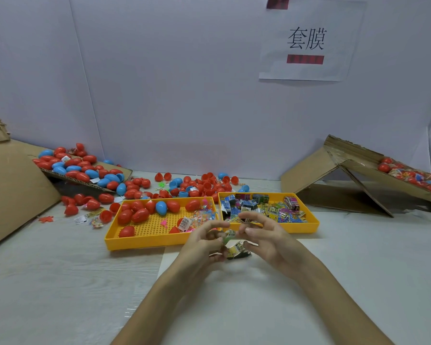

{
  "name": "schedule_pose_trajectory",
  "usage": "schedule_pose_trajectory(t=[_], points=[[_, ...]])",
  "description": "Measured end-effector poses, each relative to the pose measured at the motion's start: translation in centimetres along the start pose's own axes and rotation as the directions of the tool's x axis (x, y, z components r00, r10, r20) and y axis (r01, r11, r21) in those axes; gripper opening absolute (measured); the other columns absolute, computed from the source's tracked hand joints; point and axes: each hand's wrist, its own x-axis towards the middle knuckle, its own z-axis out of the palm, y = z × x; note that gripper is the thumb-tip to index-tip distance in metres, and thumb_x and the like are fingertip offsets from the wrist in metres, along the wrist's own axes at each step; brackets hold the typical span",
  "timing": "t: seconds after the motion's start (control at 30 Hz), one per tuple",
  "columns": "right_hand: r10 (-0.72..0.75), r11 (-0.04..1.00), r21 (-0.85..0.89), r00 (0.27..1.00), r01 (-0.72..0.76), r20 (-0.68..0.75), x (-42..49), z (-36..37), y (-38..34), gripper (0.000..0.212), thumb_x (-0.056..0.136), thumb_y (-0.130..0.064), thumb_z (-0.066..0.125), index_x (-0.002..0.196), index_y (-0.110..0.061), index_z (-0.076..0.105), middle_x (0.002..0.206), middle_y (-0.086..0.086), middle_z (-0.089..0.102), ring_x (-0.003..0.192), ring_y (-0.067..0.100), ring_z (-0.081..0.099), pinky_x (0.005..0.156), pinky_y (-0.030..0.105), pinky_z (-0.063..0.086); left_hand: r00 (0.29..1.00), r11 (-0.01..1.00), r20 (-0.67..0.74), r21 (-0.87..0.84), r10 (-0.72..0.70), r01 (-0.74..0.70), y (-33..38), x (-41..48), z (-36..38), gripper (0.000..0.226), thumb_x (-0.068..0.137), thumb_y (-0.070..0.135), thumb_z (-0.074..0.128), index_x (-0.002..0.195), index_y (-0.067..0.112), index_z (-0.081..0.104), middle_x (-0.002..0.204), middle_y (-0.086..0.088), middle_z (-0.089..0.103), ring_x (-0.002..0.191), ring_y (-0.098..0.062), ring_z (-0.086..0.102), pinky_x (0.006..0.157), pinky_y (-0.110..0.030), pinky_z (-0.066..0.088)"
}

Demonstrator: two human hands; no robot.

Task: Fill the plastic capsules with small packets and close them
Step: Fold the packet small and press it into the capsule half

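Note:
My left hand and my right hand meet in front of the two yellow trays, both pinching small printed packets between their fingertips; motion blur hides how many. The left yellow tray holds several red capsules, one blue capsule and small plastic toys. In the right yellow tray lies a heap of small printed packets. I see no capsule in either hand.
Loose red and blue capsules lie scattered behind the trays and on a cardboard ramp at the left. A cardboard ramp at the right carries wrapped capsules. A large cardboard piece stands far left. A white wall is behind.

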Motion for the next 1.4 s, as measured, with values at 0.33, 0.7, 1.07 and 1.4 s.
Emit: schedule_pose_trajectory(t=[0.33, 0.7, 1.07, 1.4], points=[[0.068, 0.993, -0.100, 0.992, -0.057, 0.107, 0.1, 0.1, 0.7, 0.033, 0.079, -0.008, 0.075, 0.111, -0.015, 0.072, 0.095, 0.010, 0.067, 0.082, 0.019, 0.063, 0.080, 0.030, 0.052, 0.999, 0.999, 0.004, -0.012, 0.039, -0.039, 0.1, -0.1, 0.0, 0.030, 0.096, -0.009, 0.050, 0.116, 0.008, 0.064, 0.096, -0.016, 0.055, 0.079, -0.023, 0.061, 0.069, -0.029, 0.054], [0.077, 0.988, -0.145, 0.988, -0.058, 0.130, -0.1, 0.7, 0.8, 0.011, 0.083, -0.010, 0.070, 0.094, -0.011, 0.073, 0.085, 0.003, 0.066, 0.073, 0.015, 0.063, 0.073, 0.028, 0.054, 0.998, 0.998, 0.018, 0.012, 0.068, -0.068, -0.3, 0.1, 0.2, 0.027, 0.099, -0.010, 0.047, 0.115, 0.007, 0.062, 0.098, -0.019, 0.063, 0.083, -0.026, 0.067, 0.073, -0.032, 0.057], [0.067, 0.936, -0.351, 0.987, -0.013, 0.143, -0.3, 1.0, 1.0, 0.007, 0.086, -0.014, 0.071, 0.091, -0.015, 0.067, 0.080, -0.003, 0.064, 0.073, 0.013, 0.055, 0.066, 0.023, 0.044, 1.000, 0.995, 0.025, 0.102, -0.006, 0.004, -0.2, 0.0, 0.3, 0.034, 0.094, -0.010, 0.049, 0.110, 0.015, 0.066, 0.085, -0.008, 0.063, 0.060, -0.013, 0.056, 0.053, -0.024, 0.039], [-0.014, 0.984, -0.174, 0.994, 0.034, 0.113, 0.0, 1.0, 1.1, 0.007, 0.087, -0.008, 0.068, 0.092, -0.006, 0.073, 0.077, 0.003, 0.066, 0.071, 0.013, 0.063, 0.072, 0.028, 0.054, 1.000, 0.996, -0.004, 0.093, -0.010, 0.010, -0.2, -0.1, 0.3, 0.022, 0.099, 0.001, 0.054, 0.111, 0.015, 0.067, 0.073, 0.001, 0.064, 0.058, -0.009, 0.057, 0.052, -0.021, 0.043]])
